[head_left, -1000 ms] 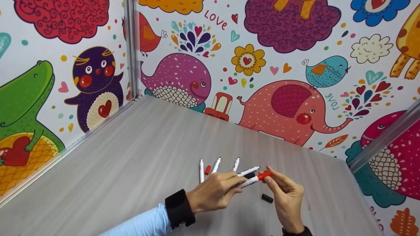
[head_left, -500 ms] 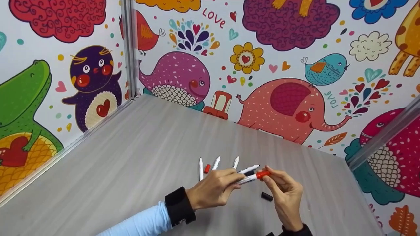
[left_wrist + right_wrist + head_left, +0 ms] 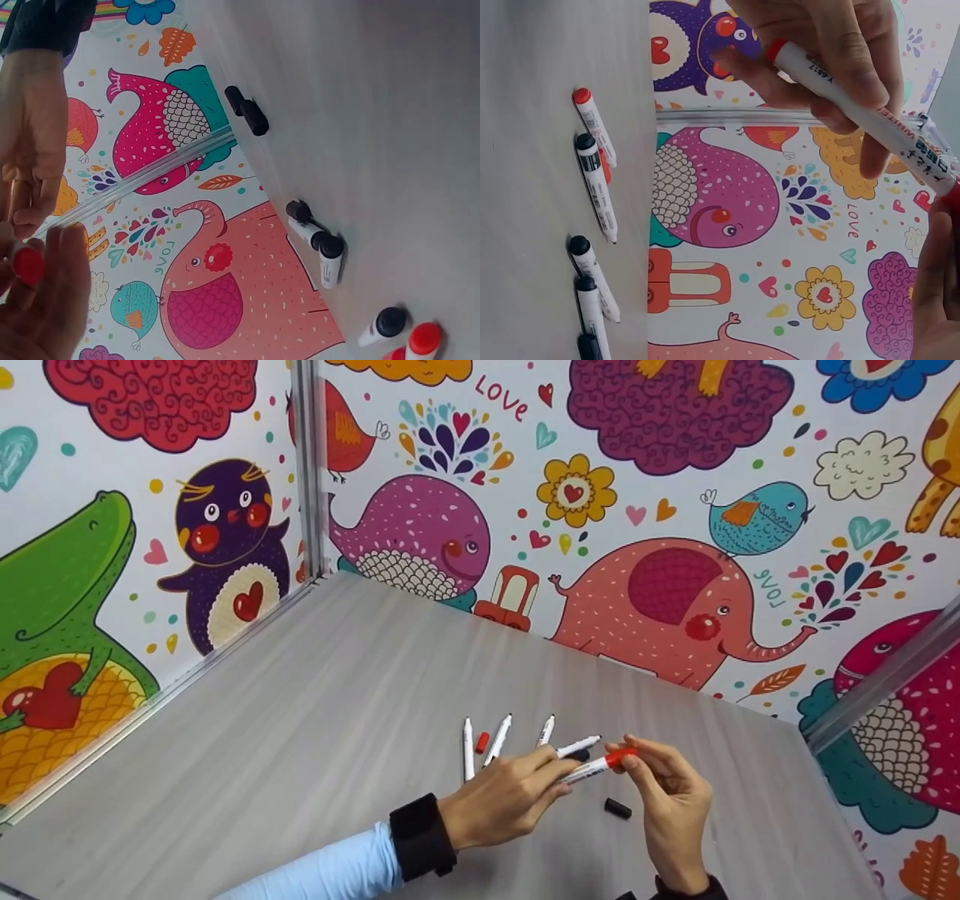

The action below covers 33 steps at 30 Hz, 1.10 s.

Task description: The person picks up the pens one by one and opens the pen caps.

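Observation:
In the head view my left hand (image 3: 510, 799) grips the white barrel of a whiteboard marker (image 3: 585, 771). My right hand (image 3: 675, 802) pinches its red cap (image 3: 621, 757) between thumb and fingers. The right wrist view shows the marker (image 3: 885, 127) slanting between both hands, with lettering on its barrel and a red end plug (image 3: 778, 49) beyond the left fingers. That plug (image 3: 28, 264) also faces the camera in the left wrist view. Just beyond the left hand lie several uncapped white markers (image 3: 497, 739), partly hidden by it.
A loose red cap (image 3: 482, 742) lies between two markers. One black cap (image 3: 617, 808) lies on the grey table (image 3: 300, 780) near the right hand; another black cap (image 3: 589, 346) lies against a marker. Printed wall panels (image 3: 420, 532) stand at the table's far and left sides.
Both hands keep their hold on the marker and its cap, shifting slightly right over the table. The head view itself has swung a little.

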Each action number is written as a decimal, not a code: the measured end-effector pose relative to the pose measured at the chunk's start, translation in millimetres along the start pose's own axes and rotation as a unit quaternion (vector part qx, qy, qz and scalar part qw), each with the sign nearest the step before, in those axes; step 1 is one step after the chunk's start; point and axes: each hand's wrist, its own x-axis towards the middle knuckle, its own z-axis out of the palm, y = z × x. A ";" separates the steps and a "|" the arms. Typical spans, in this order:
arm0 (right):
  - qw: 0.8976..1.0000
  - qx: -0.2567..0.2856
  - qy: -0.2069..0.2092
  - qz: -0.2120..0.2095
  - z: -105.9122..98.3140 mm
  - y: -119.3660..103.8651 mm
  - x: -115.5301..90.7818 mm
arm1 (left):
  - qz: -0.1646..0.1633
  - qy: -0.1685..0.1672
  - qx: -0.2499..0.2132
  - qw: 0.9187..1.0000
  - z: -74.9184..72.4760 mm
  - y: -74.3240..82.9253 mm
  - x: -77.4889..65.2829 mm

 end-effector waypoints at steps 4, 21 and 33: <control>1.000 0.002 0.006 -0.023 3.4 1.3 -1.6 | -0.003 -0.008 -0.027 1.000 1.9 -2.0 -0.6; 0.984 0.120 -0.012 -0.129 10.6 10.8 -7.7 | -0.010 0.048 -0.105 0.993 8.3 0.5 2.9; 0.993 0.034 -0.020 -0.113 10.9 3.7 -4.0 | -0.020 0.048 -0.067 0.996 -2.6 -0.2 5.9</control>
